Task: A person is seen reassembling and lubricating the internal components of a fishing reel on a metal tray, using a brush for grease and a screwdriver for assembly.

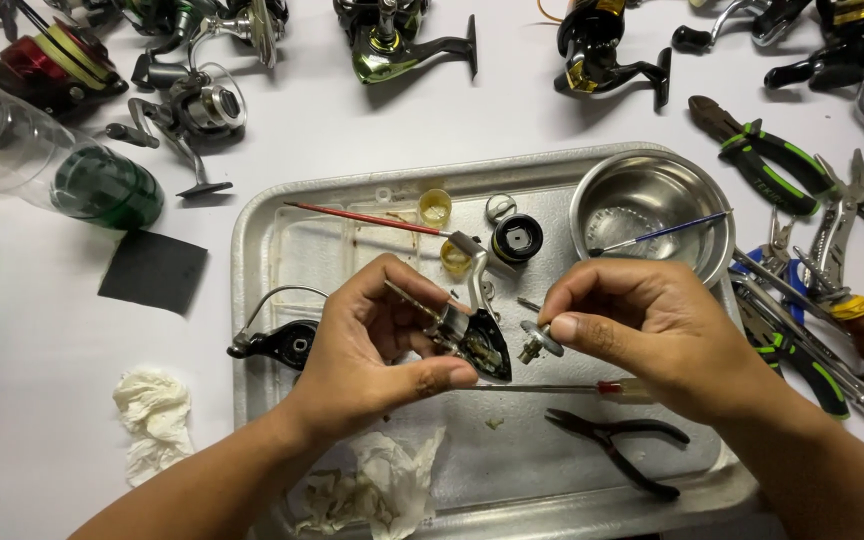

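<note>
Over tray, left hand clamps reel body, right hand pinches gear just right of it, shaft pointing at the body.

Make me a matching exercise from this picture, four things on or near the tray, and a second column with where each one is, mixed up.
Things:
1. Reel body
2. Gear
3. Blue brush
4. Black pliers

Places:
A. Lying across the steel bowl
B. Pinched in the right hand
C. On the tray, near its front edge
D. Held in the left hand

Pairs: 1-D, 2-B, 3-A, 4-C
</note>
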